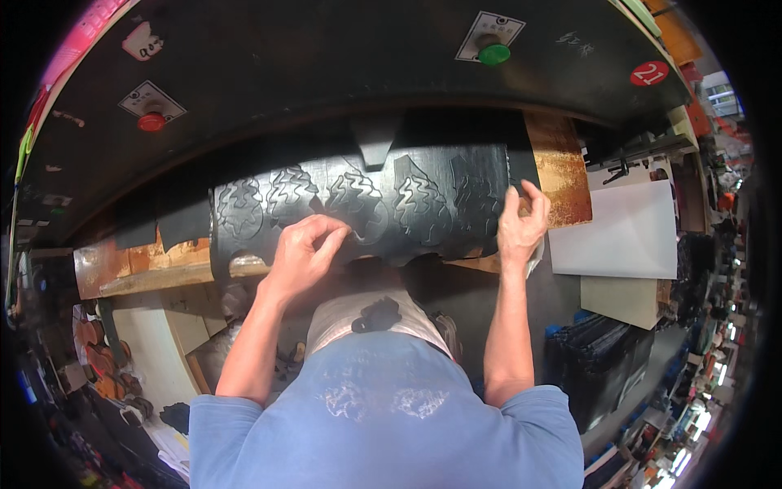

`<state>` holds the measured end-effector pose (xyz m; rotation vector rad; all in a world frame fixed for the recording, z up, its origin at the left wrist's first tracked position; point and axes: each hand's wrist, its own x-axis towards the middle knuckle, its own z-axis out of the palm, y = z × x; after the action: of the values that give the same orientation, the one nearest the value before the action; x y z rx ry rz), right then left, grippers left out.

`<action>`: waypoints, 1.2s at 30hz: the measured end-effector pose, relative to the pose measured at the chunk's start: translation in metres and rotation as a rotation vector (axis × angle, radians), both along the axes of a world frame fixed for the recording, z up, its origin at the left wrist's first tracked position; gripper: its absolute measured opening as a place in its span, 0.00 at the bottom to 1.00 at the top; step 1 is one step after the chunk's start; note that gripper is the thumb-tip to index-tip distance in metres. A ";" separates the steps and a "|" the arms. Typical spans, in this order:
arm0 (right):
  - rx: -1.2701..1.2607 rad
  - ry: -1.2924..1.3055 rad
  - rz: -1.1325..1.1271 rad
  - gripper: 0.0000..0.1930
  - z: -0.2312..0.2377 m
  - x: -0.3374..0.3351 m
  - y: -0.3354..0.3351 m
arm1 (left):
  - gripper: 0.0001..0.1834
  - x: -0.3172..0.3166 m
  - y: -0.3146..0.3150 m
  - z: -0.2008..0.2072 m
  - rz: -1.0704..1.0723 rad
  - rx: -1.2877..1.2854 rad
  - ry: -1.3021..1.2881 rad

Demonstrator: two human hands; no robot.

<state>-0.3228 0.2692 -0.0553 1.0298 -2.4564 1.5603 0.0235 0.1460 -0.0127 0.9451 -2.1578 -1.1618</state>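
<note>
A black sheet [314, 159] lies across the work surface in front of me, with several cut outlines of jagged, rounded shapes in a row. My left hand [305, 248] is over the sheet's near part, left of its middle. Its thumb and forefinger are pinched together beside the middle cut shape [356, 196]; whatever is between the fingertips is too small to make out. At the sheet's right end is my right hand [524, 224], fingers bent, with thumb and forefinger apart. Something pale shows just under its palm, partly hidden.
A dark machine beam [326, 65] spans the far side, carrying a red button [151, 121] and a green button [494, 55]. A brown board [560, 175] and a white sheet [619, 228] lie to the right. Dark stacked material [599, 359] stands lower right.
</note>
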 end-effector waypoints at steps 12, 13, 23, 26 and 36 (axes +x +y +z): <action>0.177 0.173 0.414 0.41 -0.001 0.138 -0.195 | 0.24 -0.038 -0.154 -0.042 0.042 -0.524 -0.208; 0.157 0.172 0.416 0.41 -0.003 0.138 -0.195 | 0.23 -0.037 -0.152 -0.046 0.053 -0.522 -0.231; -0.006 -0.005 0.346 0.40 0.036 0.064 -0.157 | 0.23 -0.017 -0.139 -0.032 0.144 -0.555 -0.208; 0.145 0.109 0.370 0.37 0.022 0.064 -0.161 | 0.23 -0.015 -0.137 -0.033 0.163 -0.555 -0.246; 0.225 0.118 0.377 0.37 0.008 0.074 -0.163 | 0.21 -0.013 -0.136 -0.031 0.148 -0.527 -0.239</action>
<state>-0.2488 0.1058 -0.0472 1.6523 -2.5052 1.2704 0.0109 0.0099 -0.0433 1.0088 -2.3559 -0.3848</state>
